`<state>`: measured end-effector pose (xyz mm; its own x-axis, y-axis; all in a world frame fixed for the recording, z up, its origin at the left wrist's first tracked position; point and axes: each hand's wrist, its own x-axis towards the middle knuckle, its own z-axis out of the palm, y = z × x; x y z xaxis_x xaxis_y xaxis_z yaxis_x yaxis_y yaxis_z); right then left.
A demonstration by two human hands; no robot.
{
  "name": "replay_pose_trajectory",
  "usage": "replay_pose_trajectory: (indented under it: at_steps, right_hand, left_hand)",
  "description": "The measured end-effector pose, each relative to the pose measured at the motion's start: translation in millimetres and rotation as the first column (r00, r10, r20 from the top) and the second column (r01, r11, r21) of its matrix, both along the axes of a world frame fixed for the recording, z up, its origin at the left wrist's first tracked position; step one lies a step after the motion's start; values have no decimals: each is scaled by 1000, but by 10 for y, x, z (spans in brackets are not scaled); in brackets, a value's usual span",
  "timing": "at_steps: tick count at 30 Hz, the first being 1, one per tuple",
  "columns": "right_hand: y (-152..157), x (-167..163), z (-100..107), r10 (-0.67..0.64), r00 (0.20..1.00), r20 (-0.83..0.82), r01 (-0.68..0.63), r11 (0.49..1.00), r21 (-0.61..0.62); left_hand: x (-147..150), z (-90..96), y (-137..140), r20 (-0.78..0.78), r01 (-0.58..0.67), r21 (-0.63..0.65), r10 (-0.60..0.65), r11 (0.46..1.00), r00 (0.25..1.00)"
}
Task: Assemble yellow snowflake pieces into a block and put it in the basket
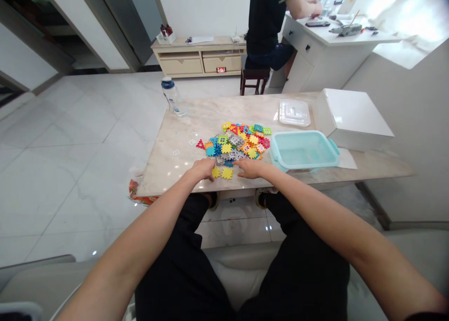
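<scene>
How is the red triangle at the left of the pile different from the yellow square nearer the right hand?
The red triangle has three sides; the yellow square has four. The red triangle lies farther from the right hand, while the yellow square is close to it. Both are on the table.

The heaped tiles [237, 141] partly hide one another.

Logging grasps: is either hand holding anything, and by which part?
The left hand is at the left edge of a yellow piece; whether it grips is unclear. The right hand, beside the pile, shows no clear hold.
</scene>
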<state>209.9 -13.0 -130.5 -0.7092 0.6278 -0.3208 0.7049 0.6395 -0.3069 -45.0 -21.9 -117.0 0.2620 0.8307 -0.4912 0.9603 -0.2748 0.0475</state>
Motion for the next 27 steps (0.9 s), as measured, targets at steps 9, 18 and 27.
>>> replay_pose_trajectory:
  at_steps: [9, 18, 27]
  right_hand:
    - [23, 165, 48, -6, 1000, 8, 5, 1000, 25]
    - [9, 201, 152, -27, 1000, -10, 28, 997, 69]
    - [-109, 285, 117, -52, 992, -118, 61, 995, 77]
  left_hand:
    - [-76, -24, 76, 2, 30, -14, -30, 999, 1000]
    - [-104, -48, 82, 41, 84, -24, -83, 996, 996]
    - [-119, 102, 207, 376, -7, -12, 11, 1000, 926]
